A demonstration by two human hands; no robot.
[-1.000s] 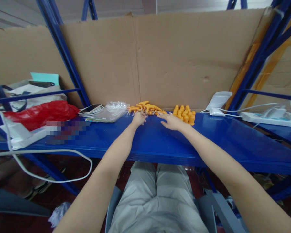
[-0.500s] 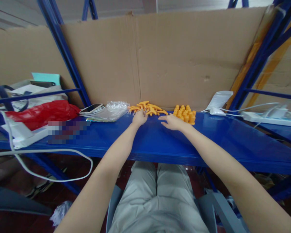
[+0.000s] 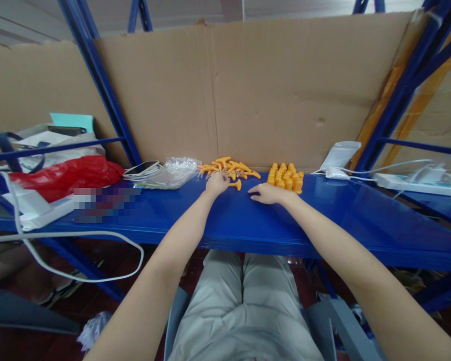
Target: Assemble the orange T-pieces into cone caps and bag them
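Note:
My left hand [image 3: 217,183] is closed on the near end of an orange T-shaped piece [image 3: 238,185], which sticks out to the right over the shelf. Just behind it lies a loose pile of similar orange T-shaped pieces [image 3: 244,169] with small metal chains. My right hand [image 3: 265,193] rests low over the blue surface, palm down, fingers extended and apart, with nothing in it. Close to its far side stands a group of orange stubby pieces [image 3: 286,176] in tight rows; their details are too small to make out.
A cardboard panel [image 3: 285,90] backs the blue shelf [image 3: 255,225]. To the left are clear plastic bags [image 3: 180,173], a phone [image 3: 146,168], a red bag [image 3: 67,175] and a white cable [image 3: 97,233]. On the right lie a white pouch [image 3: 340,155] and a power strip [image 3: 421,183].
My left hand has drawn one orange T-shaped piece out of the pile, slightly toward me. My right hand has shifted a little nearer to me.

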